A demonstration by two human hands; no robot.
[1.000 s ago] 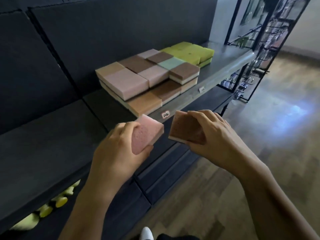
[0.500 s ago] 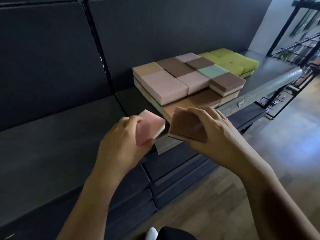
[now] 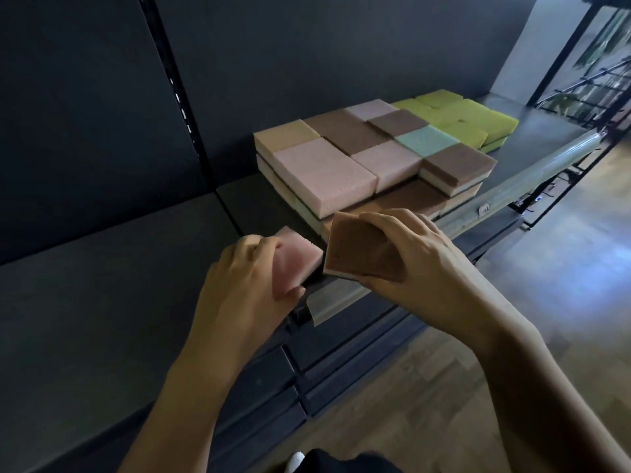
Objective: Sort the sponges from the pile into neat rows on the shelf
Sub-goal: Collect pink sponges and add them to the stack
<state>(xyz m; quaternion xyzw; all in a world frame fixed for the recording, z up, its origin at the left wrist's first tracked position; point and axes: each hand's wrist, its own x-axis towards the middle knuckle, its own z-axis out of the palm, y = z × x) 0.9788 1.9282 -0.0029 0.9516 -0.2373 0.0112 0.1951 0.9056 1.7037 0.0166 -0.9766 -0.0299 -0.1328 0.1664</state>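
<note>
Pink sponge held in left grip, brown sponge in right grip; tag unreadable.

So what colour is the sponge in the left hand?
The sponge is pink; head view.

Dark matte back panels, split by a slotted metal upright, line the wall. At right, a black wire rack stands beside a pale wall. Bluish light pools on the wood-plank floor.
</note>
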